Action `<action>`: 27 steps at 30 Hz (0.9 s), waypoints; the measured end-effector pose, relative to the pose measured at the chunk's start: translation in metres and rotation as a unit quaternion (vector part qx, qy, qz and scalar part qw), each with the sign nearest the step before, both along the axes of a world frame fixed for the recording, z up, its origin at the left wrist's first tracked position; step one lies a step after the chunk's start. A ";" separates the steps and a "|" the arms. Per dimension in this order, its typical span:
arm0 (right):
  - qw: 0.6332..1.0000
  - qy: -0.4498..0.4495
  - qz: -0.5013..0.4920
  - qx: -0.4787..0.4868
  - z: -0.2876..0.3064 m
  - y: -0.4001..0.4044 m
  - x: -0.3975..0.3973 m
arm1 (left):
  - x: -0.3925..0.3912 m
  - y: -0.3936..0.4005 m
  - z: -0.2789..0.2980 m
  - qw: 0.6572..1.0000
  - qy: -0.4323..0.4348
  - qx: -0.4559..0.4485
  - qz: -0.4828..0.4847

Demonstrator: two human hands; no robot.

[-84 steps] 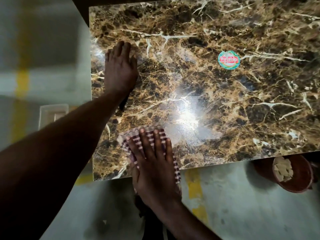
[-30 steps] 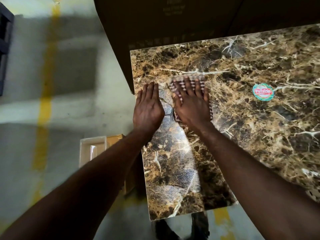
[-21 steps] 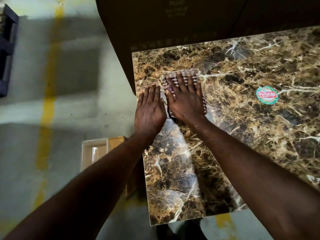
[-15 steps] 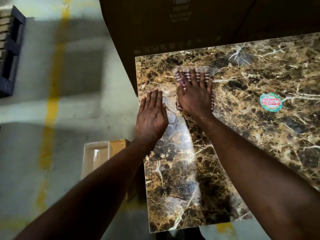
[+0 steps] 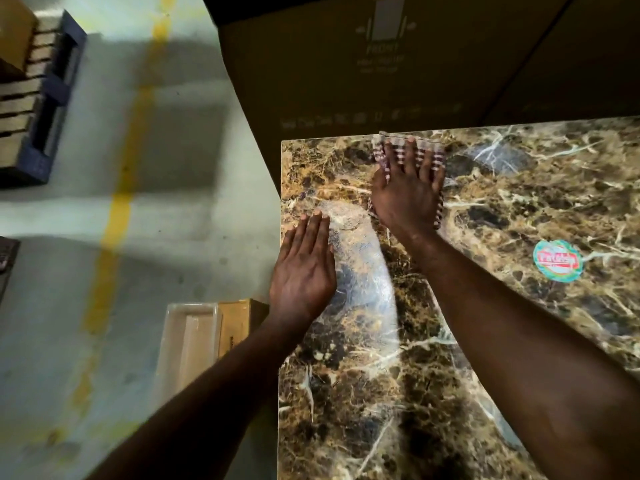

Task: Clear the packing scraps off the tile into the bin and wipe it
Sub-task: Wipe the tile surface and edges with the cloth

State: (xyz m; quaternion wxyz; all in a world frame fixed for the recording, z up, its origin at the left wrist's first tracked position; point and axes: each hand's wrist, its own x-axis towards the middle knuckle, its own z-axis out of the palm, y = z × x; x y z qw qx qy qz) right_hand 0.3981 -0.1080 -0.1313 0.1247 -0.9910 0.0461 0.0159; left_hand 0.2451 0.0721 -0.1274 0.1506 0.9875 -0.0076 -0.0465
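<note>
A: Wiping step, by my read. No scraps show on the tile point(image 5: 485, 341); bin out of view. Right hand point(image 5: 405, 199) pressed flat, fingers spread, on the cloth point(image 5: 408, 150).

B: Cloth position?

A: Trapped under palm and fingers at the tile's far edge, near its left corner. Pinned, not gripped.

B: Left hand point(image 5: 304, 271)?

A: Open, empty, flat on the left edge, bracing.

B: Next?

A: Likely stroke across toward the sticker point(image 5: 558, 260), keeping the pressure even.

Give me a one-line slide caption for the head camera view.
Right hand presses a checked cloth at the marble tile's far edge; left hand lies flat.
</note>
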 end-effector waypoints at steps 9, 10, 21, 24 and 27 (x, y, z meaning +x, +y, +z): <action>0.996 -0.002 0.092 -0.014 -0.002 0.019 0.039 | 0.005 0.002 -0.002 1.000 0.005 0.002 0.000; 0.999 -0.004 0.052 -0.014 -0.004 0.014 0.044 | 0.005 0.001 -0.003 1.000 0.003 0.001 -0.002; 0.992 0.003 0.128 -0.009 -0.006 0.134 0.029 | 0.003 0.007 -0.001 0.970 -0.047 -0.218 0.096; 0.987 0.002 0.158 -0.031 -0.007 0.149 0.030 | 0.003 0.009 -0.001 0.941 -0.081 -0.296 0.145; 0.984 0.012 0.176 -0.027 -0.005 0.160 0.029 | 0.002 0.010 0.000 0.927 -0.100 -0.327 0.151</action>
